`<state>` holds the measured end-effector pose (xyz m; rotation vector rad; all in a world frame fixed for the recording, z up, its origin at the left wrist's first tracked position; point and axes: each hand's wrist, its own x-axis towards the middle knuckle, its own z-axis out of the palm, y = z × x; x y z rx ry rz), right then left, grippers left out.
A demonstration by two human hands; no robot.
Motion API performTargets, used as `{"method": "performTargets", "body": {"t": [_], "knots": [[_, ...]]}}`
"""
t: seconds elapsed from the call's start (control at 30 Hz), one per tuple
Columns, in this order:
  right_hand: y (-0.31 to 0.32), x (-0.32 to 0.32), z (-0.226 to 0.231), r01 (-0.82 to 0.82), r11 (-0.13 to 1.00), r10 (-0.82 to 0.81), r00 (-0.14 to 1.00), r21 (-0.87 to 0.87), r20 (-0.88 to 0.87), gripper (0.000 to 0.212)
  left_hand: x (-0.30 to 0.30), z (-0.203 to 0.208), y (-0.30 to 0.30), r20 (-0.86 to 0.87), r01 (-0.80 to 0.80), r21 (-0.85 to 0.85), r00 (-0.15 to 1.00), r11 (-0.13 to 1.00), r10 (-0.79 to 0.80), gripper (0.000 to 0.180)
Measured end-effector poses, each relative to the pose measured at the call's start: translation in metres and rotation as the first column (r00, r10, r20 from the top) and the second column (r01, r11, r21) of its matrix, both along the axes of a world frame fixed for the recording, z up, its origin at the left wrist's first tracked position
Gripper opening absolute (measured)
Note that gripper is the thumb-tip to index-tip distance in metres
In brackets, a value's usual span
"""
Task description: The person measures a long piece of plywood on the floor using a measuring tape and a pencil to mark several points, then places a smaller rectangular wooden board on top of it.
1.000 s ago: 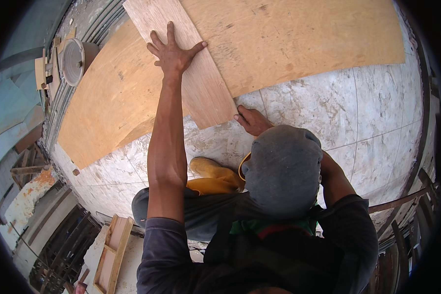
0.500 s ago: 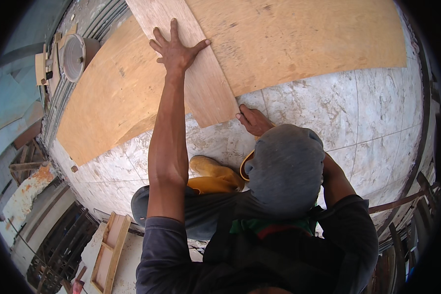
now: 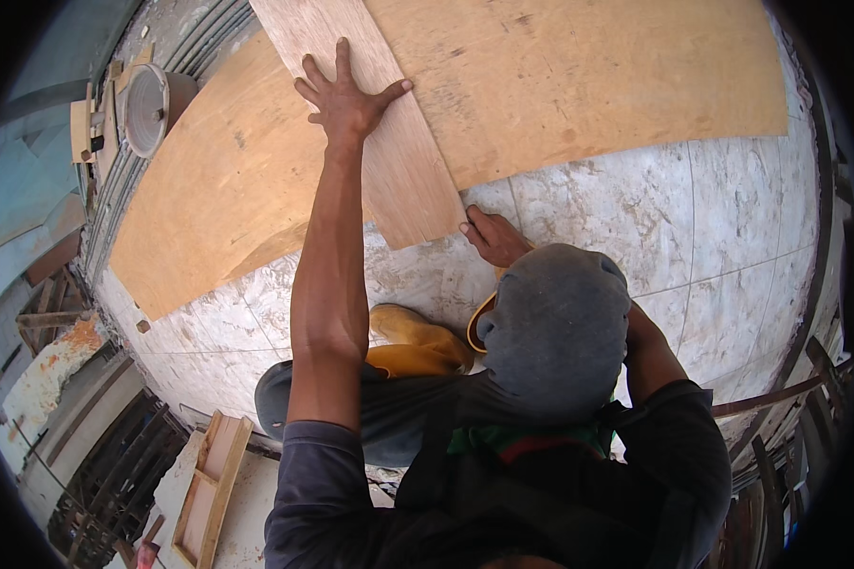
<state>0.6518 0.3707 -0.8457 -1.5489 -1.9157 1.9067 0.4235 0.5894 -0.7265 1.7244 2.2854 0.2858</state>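
My left hand (image 3: 351, 109) lies flat with its fingers spread on a narrow, pale wooden board (image 3: 417, 194). The board lies across a large tan plywood sheet (image 3: 579, 85), and its near end sticks out past the sheet's near edge. Down at the board's right edge, close to that near end, my right hand (image 3: 493, 237) is closed with its fingers curled together. Whatever it may grip is too small or hidden to name. My right knee, in grey cloth, hides part of the right forearm.
Under the plywood is a dirty white tiled floor (image 3: 636, 204). A yellow boot (image 3: 413, 337) is below the board's near end. A round bucket (image 3: 147, 109) stands by long rods at the upper left. A wooden frame (image 3: 213, 484) lies at lower left, and scrap timber fills both sides.
Almost nothing differs. Both hands keep their places on and beside the board, and the whole view has shifted very slightly.
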Motion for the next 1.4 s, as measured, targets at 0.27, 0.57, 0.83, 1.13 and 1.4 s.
{"method": "performTargets", "body": {"t": [0.27, 0.57, 0.83, 1.13, 1.4], "knots": [[0.0, -0.001, -0.005, -0.03, 1.0, 0.03, 0.999, -0.01, 0.042, 0.059, 0.001, 0.002, 0.0, 0.029, 0.013, 0.007, 1.0, 1.0, -0.013, 0.121], [-0.009, -0.007, -0.024, 0.273, 0.74, -0.114, 0.952, 0.615, -0.285, 0.025, 0.001, 0.002, 0.0, 0.029, 0.006, 0.018, 1.0, 1.0, -0.007, 0.122], [-0.008, -0.003, -0.026, 0.174, 0.764, -0.003, 0.964, 0.621, -0.267, 0.026, 0.0, 0.0, 0.0, 0.031, 0.011, 0.032, 0.999, 0.999, -0.012, 0.122], [-0.011, -0.007, -0.026, 0.261, 0.79, -0.142, 0.958, 0.554, -0.25, 0.03, 0.001, 0.001, 0.0, 0.054, -0.006, 0.023, 0.999, 1.0, 0.005, 0.122], [-0.011, -0.002, -0.021, -0.016, 0.986, 0.016, 1.0, 0.165, 0.0, 0.055, 0.0, 0.0, 0.0, 0.031, -0.01, 0.022, 0.999, 1.0, 0.01, 0.122]]}}
